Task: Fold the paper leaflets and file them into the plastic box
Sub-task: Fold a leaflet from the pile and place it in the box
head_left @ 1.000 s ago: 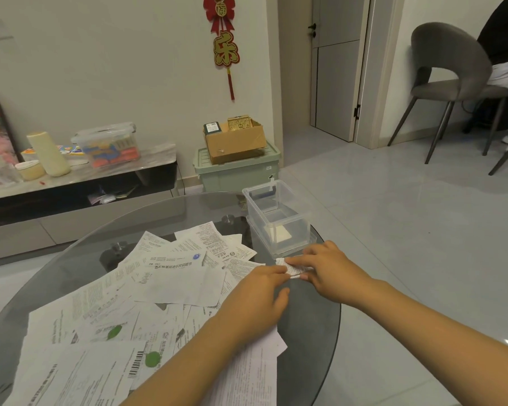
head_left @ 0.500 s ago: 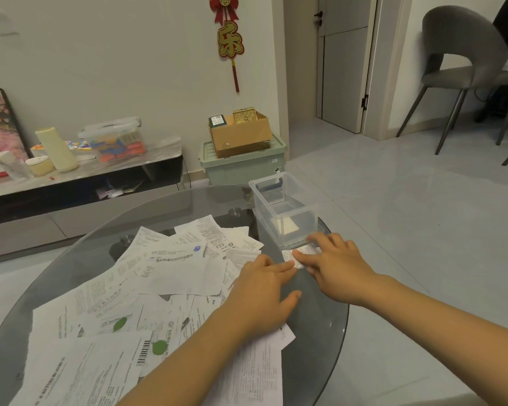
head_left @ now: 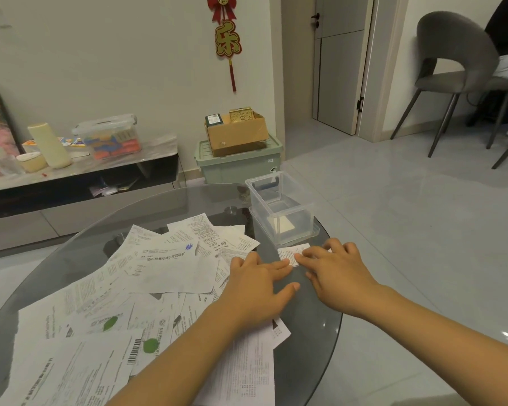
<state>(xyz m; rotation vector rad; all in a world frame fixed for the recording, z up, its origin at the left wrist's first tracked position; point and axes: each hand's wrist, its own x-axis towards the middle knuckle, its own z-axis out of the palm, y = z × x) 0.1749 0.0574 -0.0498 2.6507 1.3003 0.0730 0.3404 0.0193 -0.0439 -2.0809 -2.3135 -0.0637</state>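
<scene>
1. Pressed flat on the glass table (head_left: 188, 200) just before the clear plastic box (head_left: 279, 206): small folded leaflet (head_left: 289, 254).
2. Held down by straight fingers of left hand (head_left: 255, 284) and right hand (head_left: 339, 273), both open.
3. Scattered leftward: unfolded leaflets (head_left: 159, 268).

Folded leaflet (head_left: 291, 254): near half hidden under right hand (head_left: 339, 276); print too small to read.
Loose leaflets (head_left: 165, 265), left of left hand (head_left: 254, 291): overlapped; nearest cut by bottom edge.
Plastic box (head_left: 279, 210), beyond hands: contents indistinct.
</scene>
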